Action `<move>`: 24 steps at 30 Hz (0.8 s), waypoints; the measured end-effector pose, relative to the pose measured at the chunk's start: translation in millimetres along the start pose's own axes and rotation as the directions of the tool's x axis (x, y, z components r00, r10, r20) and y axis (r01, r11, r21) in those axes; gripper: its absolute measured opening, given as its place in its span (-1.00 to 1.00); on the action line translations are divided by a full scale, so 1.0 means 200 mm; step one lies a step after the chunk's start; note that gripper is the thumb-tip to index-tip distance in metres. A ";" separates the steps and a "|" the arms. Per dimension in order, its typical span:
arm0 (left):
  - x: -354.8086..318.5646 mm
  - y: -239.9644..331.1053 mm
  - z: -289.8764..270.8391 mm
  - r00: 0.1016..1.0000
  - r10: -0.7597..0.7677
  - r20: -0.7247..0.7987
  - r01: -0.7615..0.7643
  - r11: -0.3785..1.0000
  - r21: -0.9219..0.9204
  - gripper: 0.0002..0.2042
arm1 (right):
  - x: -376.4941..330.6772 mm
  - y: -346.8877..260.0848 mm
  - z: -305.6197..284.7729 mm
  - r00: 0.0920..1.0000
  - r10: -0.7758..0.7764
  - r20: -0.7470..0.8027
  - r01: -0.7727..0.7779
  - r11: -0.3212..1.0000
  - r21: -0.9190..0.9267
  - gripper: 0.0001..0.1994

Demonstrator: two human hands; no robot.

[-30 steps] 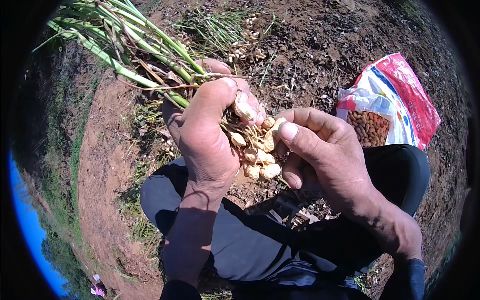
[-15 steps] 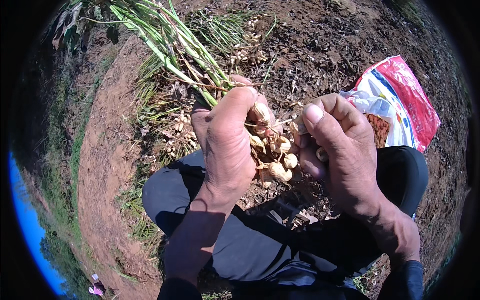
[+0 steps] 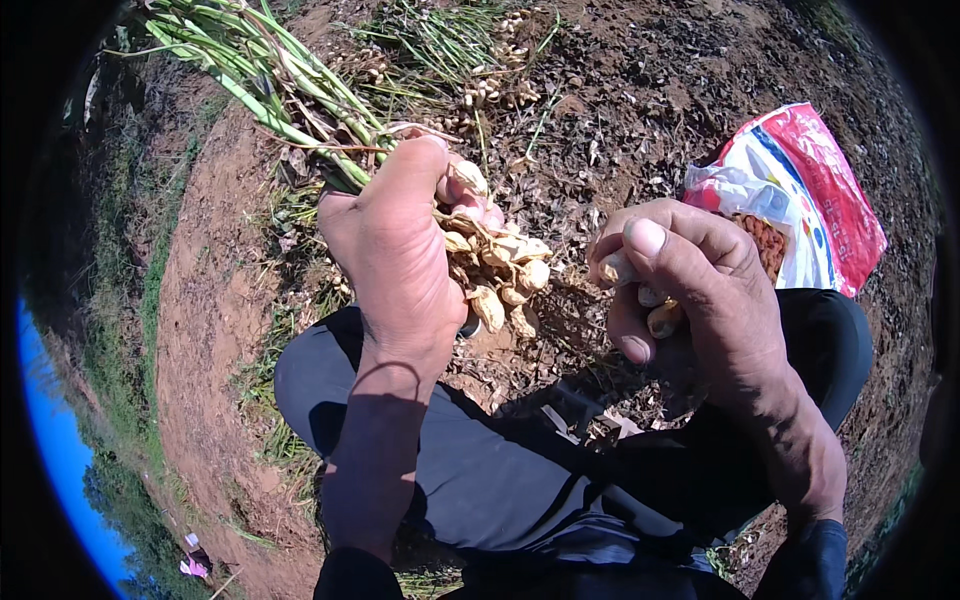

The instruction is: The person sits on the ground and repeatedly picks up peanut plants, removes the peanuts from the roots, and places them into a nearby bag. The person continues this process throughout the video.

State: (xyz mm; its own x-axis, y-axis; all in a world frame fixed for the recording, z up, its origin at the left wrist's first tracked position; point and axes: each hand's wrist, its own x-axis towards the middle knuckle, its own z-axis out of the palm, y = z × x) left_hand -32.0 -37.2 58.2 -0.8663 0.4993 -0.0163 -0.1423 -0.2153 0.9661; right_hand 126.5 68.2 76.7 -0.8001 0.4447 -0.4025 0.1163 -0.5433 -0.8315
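My left hand point(image 3: 395, 255) is closed around a bunch of peanut plants point(image 3: 290, 95), gripping it near the roots. The green stems stretch up and to the left, and a cluster of pale peanut pods point(image 3: 505, 265) hangs out on the right side of the fist. Apart from the cluster, my right hand point(image 3: 700, 280) is closed on a few loose peanuts point(image 3: 617, 268). One pod sits between thumb and forefinger, and others are tucked against the curled fingers.
A red, white and blue plastic sack point(image 3: 830, 200) with reddish-brown contents lies beyond my right knee point(image 3: 835, 340). More pulled peanut plants point(image 3: 435, 45) with pods lie on the soil ahead. My left knee point(image 3: 315, 370) is below the left hand. A pink object lies far left.
My hands have drawn apart. The left moved left with the peanut plants, and the right came away from the cluster with peanuts in its fingers.
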 end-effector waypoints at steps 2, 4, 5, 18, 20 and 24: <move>-0.02 0.00 0.05 1.000 -0.023 -0.017 0.023 1.000 0.008 -0.85 | 0.01 0.04 -0.02 0.993 0.112 0.034 -0.111 0.993 -0.028 -0.71; -0.03 0.03 0.06 1.000 -0.007 -0.030 0.009 0.998 0.055 -0.85 | 0.01 0.02 0.02 0.984 0.175 0.033 -0.175 0.985 0.003 -0.77; -0.03 0.05 0.07 1.000 -0.019 -0.016 0.019 0.999 0.045 -0.85 | 0.01 0.04 0.02 0.998 0.064 0.028 -0.063 0.997 -0.045 -0.78; -0.06 -0.01 0.11 0.992 -0.107 0.066 0.101 0.991 0.091 -0.85 | 0.05 0.19 -0.05 0.729 -0.578 0.366 0.664 0.467 -0.585 -0.57; -0.06 -0.01 0.12 0.987 -0.142 0.074 0.128 0.977 0.169 -0.83 | 0.07 0.19 -0.07 0.714 -0.575 0.400 0.684 0.447 -0.577 -0.55; -0.06 -0.03 0.10 0.990 -0.105 0.092 0.077 0.960 0.270 -0.80 | 0.07 0.16 -0.07 0.808 -0.441 0.390 0.589 0.599 -0.542 -0.52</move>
State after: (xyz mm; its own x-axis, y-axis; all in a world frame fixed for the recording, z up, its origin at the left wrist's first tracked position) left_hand -11.2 -25.4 58.6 -0.7989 0.5941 -0.0939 -0.0736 0.0584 0.9956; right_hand 126.5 66.3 39.0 -0.9276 0.3211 0.1909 -0.0823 0.3227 -0.9429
